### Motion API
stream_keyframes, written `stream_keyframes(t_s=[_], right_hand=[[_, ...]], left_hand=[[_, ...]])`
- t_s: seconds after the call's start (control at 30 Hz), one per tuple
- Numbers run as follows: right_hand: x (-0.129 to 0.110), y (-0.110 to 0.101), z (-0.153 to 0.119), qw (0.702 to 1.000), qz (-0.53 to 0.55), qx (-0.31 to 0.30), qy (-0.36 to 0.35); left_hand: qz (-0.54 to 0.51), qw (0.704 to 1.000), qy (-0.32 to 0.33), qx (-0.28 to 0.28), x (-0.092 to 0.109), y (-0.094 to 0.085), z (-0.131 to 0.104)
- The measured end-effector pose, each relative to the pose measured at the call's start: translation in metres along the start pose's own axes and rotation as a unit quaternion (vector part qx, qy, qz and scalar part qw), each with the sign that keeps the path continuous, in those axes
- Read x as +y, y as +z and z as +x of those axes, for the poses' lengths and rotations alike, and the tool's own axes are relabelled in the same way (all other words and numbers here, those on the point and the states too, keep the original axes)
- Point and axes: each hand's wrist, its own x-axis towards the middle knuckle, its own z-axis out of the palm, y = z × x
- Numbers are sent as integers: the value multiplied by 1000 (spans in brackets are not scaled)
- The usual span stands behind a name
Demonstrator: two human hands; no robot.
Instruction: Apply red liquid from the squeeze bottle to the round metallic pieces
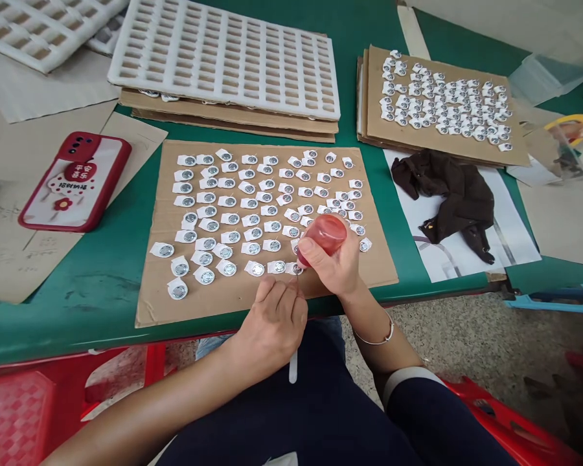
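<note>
My right hand [337, 268] is closed around a red translucent squeeze bottle [326, 234], tipped with its lower end over the front row of small parts. My left hand [275, 320] is closed on a thin stick-like tool. The tool's flat, pale end [293, 367] sticks out below the fist, and its fine tip reaches a small part beneath the bottle. Rows of small white tabs with round silver discs [205, 276] lie on a brown cardboard sheet [184, 310]. The hands and bottle hide some of them.
Behind the sheet, a white slotted foam tray [228, 55] rests on stacked cardboard. More discs lie on a cardboard stack [369, 123] at right. A dark cloth [457, 194] lies on white paper. A red-cased phone [75, 181] is at left. Red chairs [17, 414] flank me.
</note>
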Motion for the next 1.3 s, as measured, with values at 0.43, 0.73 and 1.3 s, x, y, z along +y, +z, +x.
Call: stream_keyframes(t_s=[0.43, 0.73, 1.3], right_hand=[[-2, 2, 2, 994, -85, -12, -71], [0, 2, 3, 993, -96, -21, -71], [3, 4, 4, 990, -109, -4, -91]], left_hand=[[-7, 1000, 5, 3, -1, 0, 0], [-13, 1000, 10, 7, -3, 0, 1], [-26, 1000, 5, 13, -3, 3, -3]])
